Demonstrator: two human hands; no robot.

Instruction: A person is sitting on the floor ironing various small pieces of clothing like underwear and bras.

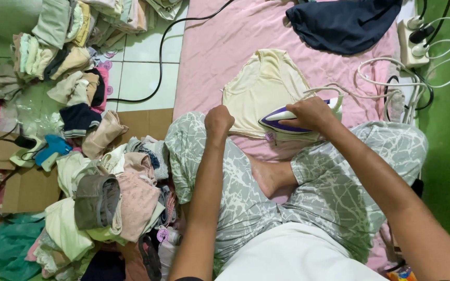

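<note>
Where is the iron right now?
In the head view, the iron sits right of centre, gripped by the right hand, resting on the yellow garment's lower edge on the pink sheet.

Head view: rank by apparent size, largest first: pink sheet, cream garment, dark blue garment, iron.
1. pink sheet, by far the largest.
2-3. cream garment and dark blue garment: look alike in area, and the blue one is cut off at the frame's edge, so unranked.
4. iron, partly hidden under the right hand.
</note>
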